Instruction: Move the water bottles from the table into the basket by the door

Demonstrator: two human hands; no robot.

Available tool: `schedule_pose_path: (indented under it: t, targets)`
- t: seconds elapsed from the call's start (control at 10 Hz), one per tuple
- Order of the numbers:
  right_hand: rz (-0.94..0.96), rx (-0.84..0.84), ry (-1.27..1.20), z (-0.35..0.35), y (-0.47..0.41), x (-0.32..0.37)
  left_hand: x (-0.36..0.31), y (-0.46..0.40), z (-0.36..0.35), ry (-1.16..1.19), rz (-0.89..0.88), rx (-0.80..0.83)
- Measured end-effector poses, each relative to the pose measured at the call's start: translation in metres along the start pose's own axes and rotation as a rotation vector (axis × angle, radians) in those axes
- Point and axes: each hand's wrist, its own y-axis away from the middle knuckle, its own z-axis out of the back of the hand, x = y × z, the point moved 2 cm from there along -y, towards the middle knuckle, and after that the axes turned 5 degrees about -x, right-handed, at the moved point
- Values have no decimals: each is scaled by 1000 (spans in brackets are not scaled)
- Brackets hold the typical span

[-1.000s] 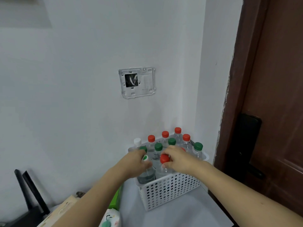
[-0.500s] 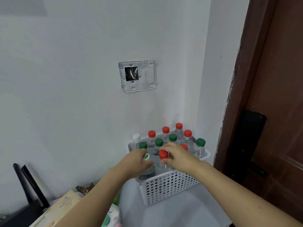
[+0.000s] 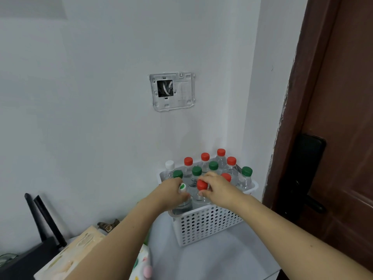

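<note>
A white perforated basket (image 3: 210, 225) sits right of centre in the lower half of the frame, on a pale surface (image 3: 212, 261) in the corner beside a dark brown door (image 3: 343, 118) that fills the right edge. It is crowded with upright clear water bottles; twelve caps can be counted: six red, four plain green, one white at the back left, and one green-and-white at the front. The left hand (image 3: 171, 190) is wrapped around the neck of the green-and-white capped bottle (image 3: 182, 201) at the basket's front left corner. Just beside it, the right hand (image 3: 217, 188) pinches the neck of the red-capped bottle (image 3: 201, 185), thumb below the cap and fingers curled over it; both bottles stand inside the basket. On the wall at centre frame hangs one grey mounting plate (image 3: 171, 90) with a dark square opening. At lower left, two black antennas (image 3: 43, 217) rise from a dark device.
</note>
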Motion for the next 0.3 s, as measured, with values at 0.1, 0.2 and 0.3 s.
schedule_pose_path:
  t: [0.1, 0.2, 0.3]
  targets:
    - [-9, -21, 54, 2, 6, 4, -2, 2, 0, -69, -15, -40]
    - [13, -98, 67, 6, 15, 7, 1, 5, -1, -213, -81, -149]
    - [34, -197, 62, 18, 27, 9, 2, 11, 8, -261, -174, -323]
